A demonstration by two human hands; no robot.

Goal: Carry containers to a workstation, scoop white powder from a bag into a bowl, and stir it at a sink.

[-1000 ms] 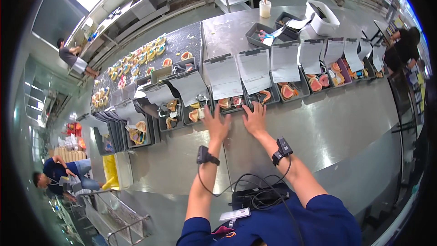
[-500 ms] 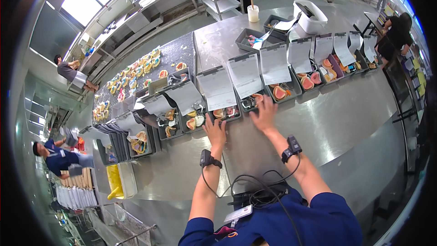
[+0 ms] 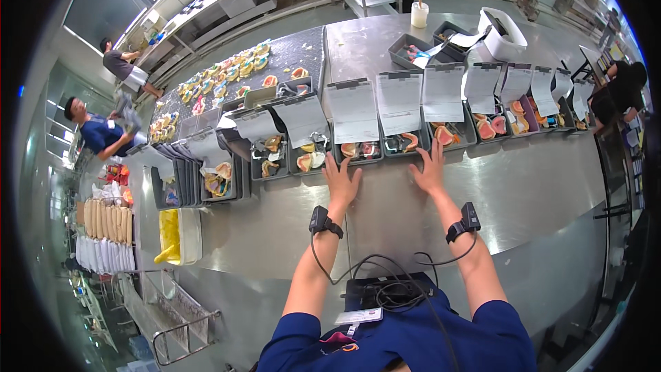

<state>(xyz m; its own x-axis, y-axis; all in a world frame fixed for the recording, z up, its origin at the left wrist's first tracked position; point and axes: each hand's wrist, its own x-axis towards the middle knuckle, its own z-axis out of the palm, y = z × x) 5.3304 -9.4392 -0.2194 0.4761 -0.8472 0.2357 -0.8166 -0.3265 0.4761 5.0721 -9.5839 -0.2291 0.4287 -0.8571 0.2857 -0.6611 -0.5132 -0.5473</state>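
A row of grey trays runs across the steel table, each with dental casts inside and most with a paper sheet clipped upright at the back. My left hand (image 3: 342,180) is spread, its fingertips by the front left corner of a tray (image 3: 358,161) with pink and white casts. Also spread, my right hand (image 3: 430,173) reaches the front edge of a tray (image 3: 463,142) holding a pink and cream cast (image 3: 446,136). Between the hands is a tray (image 3: 398,153) with a cast and metal pieces. Neither hand holds anything; both wrists wear strapped black devices with cables.
Many loose casts (image 3: 227,76) lie on a dark mat at the back left. Nested grey trays (image 3: 189,176) and a white bin with yellow cloth (image 3: 171,234) are at left. A white tub (image 3: 502,34) stands far right. Other people are at both sides.
My right hand has drawn off the middle tray and shifted right to the tray beside it. The left hand stays by the same tray. A person at far left has changed position; the view has shifted.
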